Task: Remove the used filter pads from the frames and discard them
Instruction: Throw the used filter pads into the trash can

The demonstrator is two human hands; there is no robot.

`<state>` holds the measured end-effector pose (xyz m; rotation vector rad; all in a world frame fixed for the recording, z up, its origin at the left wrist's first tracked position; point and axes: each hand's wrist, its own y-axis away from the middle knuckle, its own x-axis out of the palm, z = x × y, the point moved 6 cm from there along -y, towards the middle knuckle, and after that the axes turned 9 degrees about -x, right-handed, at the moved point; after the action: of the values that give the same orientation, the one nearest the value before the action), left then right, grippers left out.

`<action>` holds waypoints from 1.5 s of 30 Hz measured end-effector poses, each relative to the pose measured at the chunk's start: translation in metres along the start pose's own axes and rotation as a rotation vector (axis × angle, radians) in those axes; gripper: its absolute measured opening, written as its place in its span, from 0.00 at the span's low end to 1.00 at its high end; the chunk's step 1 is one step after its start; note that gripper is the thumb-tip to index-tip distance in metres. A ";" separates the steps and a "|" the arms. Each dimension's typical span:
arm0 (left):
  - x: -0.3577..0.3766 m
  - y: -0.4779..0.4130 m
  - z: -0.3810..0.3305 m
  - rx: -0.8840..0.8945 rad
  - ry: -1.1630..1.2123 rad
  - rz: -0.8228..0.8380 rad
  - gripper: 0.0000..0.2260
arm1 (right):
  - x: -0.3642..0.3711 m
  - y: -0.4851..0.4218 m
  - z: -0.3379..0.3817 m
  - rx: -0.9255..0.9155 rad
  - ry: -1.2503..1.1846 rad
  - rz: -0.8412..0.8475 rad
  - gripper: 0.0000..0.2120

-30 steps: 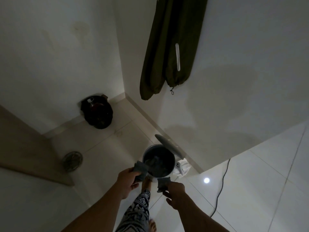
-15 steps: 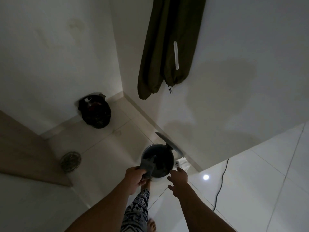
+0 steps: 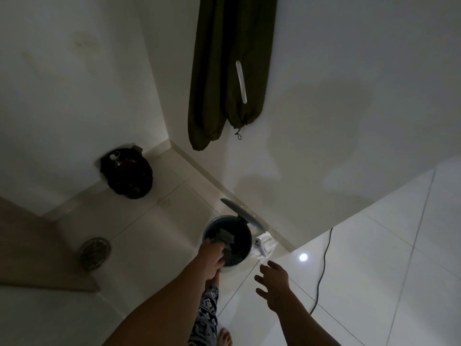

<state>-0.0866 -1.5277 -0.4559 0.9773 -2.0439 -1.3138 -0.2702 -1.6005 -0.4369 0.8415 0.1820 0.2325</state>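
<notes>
Pinching filter pad (image 3: 225,238) over bin (image 3: 247,245): left hand (image 3: 210,258) fingers | right hand (image 3: 274,283) fingers spread, near bin

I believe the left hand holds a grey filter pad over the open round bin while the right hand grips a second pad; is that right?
Not quite: the right hand is empty, fingers spread, beside the open round bin. The left hand does hold a grey filter pad over it, as the head view shows.

Left hand's (image 3: 210,257) hold on filter pad (image 3: 225,238) is unclear.
</notes>
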 end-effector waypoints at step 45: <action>-0.216 0.146 0.129 0.359 0.350 -0.868 0.15 | 0.223 0.149 -0.083 -0.238 0.475 0.759 0.16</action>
<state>-0.0940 -1.2468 -0.3823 2.2476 -1.6398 -1.0185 -0.0966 -1.3838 -0.3936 0.5742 0.2655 1.1489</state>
